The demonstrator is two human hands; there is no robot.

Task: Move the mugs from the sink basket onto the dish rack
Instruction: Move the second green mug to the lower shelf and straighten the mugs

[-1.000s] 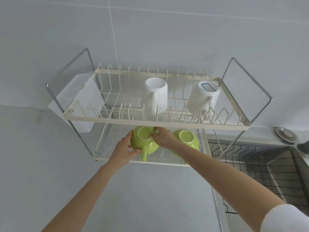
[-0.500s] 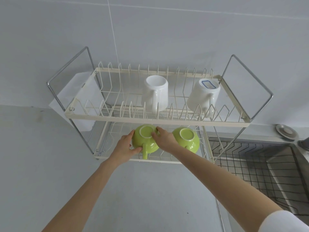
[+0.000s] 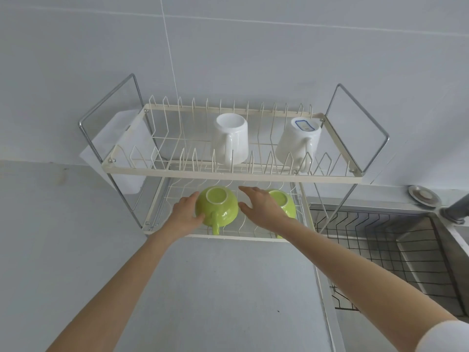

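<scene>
So we've got a two-tier dish rack sitting on the grey surface, with the sink basket off to the right in the steel sink. Top tier has two white mugs upside down: one near the middle and one with a blue sticker on its base further right. On the bottom tier there's a green mug flipped over, handle pointing toward us. Our left hand is touching its left side, fingers loosely curved. Our right hand is spread open just beside it on the right, not gripping anything, and partly covers a second green mug behind it.
</scene>
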